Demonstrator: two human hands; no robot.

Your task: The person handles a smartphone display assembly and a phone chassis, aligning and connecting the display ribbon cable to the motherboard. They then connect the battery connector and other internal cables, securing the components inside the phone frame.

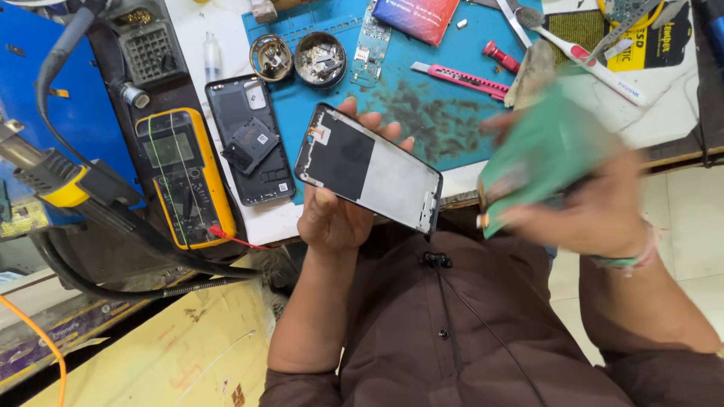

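Rightward, blurred green packet (539, 162) in right hand (596, 215)

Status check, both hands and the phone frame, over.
Left hand grips phone frame, open side up. Right hand holds blurred green cloth, apart from frame. Nothing between them.

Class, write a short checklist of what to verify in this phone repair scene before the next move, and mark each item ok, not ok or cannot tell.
1. Left hand grips the opened black smartphone frame: ok.
2. Frame's inside faces up: ok.
3. Right hand holds the blurred green cloth-like object securely: cannot tell.
4. Black plastic phone back cover lies beside the yellow multimeter: ok.
5. Pink utility knife lies apart from both hands: ok.
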